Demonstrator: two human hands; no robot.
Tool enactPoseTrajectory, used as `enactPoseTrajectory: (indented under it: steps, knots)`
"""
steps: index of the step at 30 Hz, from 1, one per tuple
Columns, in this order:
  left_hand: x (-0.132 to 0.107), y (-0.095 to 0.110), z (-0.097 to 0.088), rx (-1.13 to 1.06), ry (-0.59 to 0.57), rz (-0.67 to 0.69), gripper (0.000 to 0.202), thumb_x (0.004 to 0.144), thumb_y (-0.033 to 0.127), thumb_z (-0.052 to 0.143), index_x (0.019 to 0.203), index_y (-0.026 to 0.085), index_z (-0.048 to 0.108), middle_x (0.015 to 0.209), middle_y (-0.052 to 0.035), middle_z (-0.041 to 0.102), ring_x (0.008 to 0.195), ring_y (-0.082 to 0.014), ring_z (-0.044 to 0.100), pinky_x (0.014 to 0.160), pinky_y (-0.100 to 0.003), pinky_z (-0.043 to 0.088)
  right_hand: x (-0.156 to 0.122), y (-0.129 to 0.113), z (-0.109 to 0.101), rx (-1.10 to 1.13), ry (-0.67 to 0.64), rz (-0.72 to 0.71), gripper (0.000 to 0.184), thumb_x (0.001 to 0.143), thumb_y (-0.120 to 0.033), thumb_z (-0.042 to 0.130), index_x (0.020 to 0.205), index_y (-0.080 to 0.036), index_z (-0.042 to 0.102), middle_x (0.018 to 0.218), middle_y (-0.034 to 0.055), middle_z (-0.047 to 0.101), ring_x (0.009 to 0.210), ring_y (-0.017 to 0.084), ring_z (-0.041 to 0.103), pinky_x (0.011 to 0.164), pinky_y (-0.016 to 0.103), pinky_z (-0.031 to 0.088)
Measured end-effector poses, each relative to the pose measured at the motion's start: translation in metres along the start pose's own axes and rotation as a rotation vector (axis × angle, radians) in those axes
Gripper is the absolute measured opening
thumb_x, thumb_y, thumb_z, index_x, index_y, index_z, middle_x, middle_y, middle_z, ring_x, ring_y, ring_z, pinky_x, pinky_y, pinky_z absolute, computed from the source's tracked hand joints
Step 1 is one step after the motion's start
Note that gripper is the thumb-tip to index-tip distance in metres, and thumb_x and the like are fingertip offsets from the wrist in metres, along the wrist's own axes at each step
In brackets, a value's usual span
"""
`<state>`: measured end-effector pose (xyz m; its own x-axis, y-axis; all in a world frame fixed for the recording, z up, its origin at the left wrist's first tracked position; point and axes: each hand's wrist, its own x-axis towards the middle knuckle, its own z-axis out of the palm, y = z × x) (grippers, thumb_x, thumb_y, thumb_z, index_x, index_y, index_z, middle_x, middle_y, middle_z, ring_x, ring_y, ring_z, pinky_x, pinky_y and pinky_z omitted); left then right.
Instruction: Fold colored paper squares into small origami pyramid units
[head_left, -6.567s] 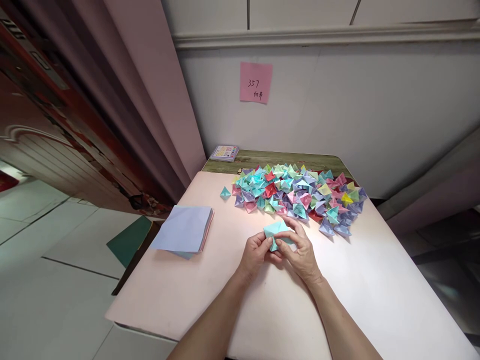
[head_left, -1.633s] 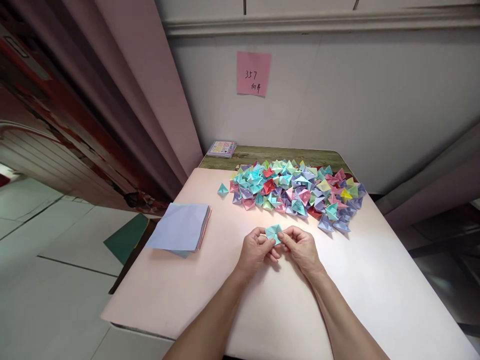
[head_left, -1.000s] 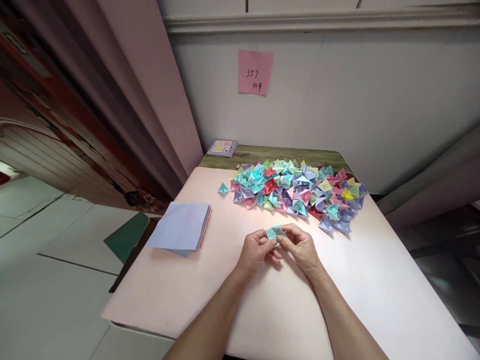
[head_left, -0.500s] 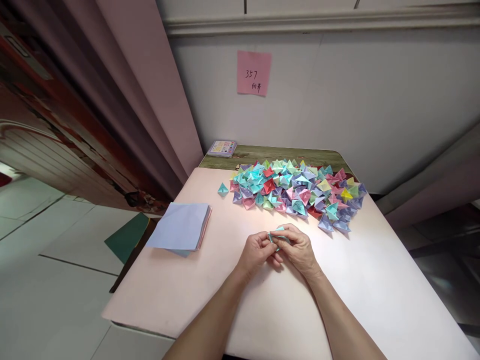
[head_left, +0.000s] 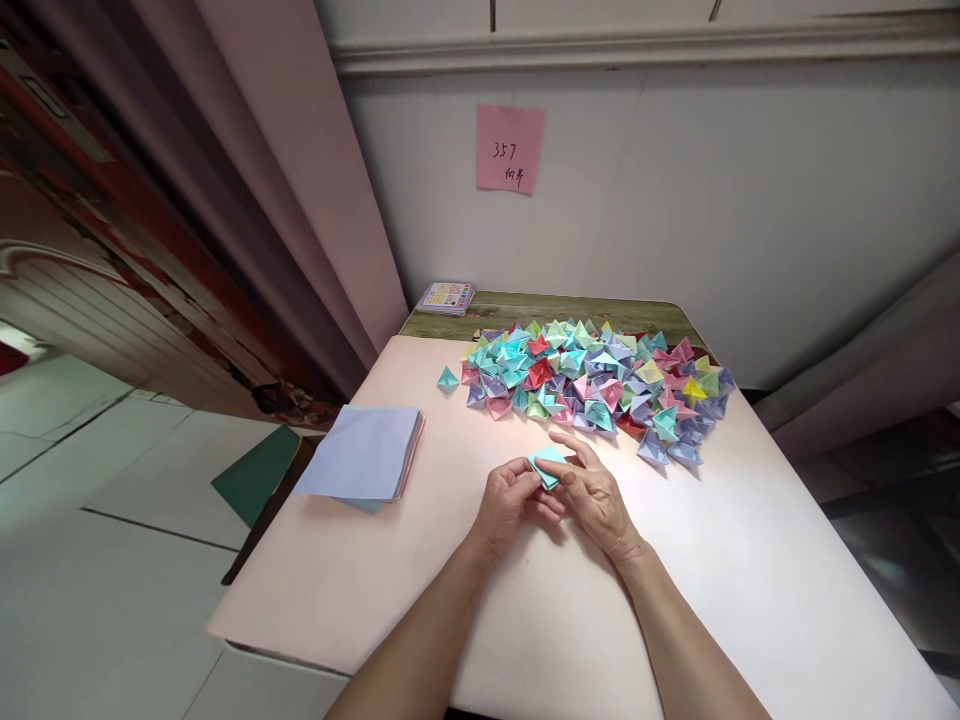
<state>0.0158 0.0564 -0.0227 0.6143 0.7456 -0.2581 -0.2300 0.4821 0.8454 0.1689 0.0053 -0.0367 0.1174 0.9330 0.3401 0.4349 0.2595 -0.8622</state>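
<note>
At our pale pink table (head_left: 420, 590), our left hand (head_left: 506, 508) is pinching the folded turquoise paper (head_left: 547, 455); our right hand (head_left: 600, 507) is laying a finger on top, its grip unclear. We should be matching edges, pressing evenly.

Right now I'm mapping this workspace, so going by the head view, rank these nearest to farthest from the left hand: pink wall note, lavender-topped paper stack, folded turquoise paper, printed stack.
From the left hand:
1. Folded turquoise paper: in its fingertips.
2. Lavender-topped paper stack: to its left.
3. Printed stack: far left corner.
4. Pink wall note: up on the wall.
</note>
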Motion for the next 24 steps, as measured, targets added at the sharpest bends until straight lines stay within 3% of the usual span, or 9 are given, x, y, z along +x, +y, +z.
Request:
enactPoseTrajectory:
  steps: [6,11,20,24]
  knots:
    - [0.002,-0.002,0.000,0.017,0.003,0.015,0.039,0.073,0.046,0.076,0.087,0.012,0.062,0.071,-0.0066,0.070,0.057,-0.0151,0.066,0.056,-0.026,0.056,0.001,-0.001,0.003,-0.002,0.064,-0.028,0.028,0.093,-0.035,0.055,0.115,-0.030,0.072,0.138,0.0084,0.050,0.098,0.022,0.063,0.087,0.039,0.053]
    - [0.003,-0.005,-0.003,0.056,-0.034,0.055,0.035,0.079,0.042,0.072,0.093,0.011,0.065,0.069,-0.0060,0.070,0.055,-0.0141,0.065,0.057,-0.026,0.056,0.001,0.000,0.003,0.097,0.085,0.038,0.034,0.088,-0.034,0.061,0.121,-0.030,0.067,0.137,0.0098,0.050,0.116,0.027,0.056,0.071,0.030,0.059]
    - [0.006,-0.009,-0.003,0.121,-0.048,0.123,0.030,0.082,0.040,0.068,0.092,0.012,0.063,0.067,-0.0035,0.066,0.053,-0.0138,0.063,0.054,-0.028,0.056,0.001,0.004,0.002,0.076,0.101,0.076,0.024,0.088,-0.035,0.064,0.108,-0.026,0.074,0.124,0.0116,0.061,0.108,0.026,0.062,0.072,0.031,0.058]
    - [0.006,-0.014,-0.003,0.155,0.040,0.152,0.028,0.082,0.040,0.067,0.091,0.015,0.056,0.066,-0.0008,0.064,0.051,-0.0144,0.063,0.052,-0.029,0.055,0.001,0.006,0.005,0.078,0.105,0.069,0.021,0.089,-0.034,0.062,0.100,-0.022,0.076,0.109,0.0107,0.068,0.097,0.023,0.066,0.078,0.033,0.056]
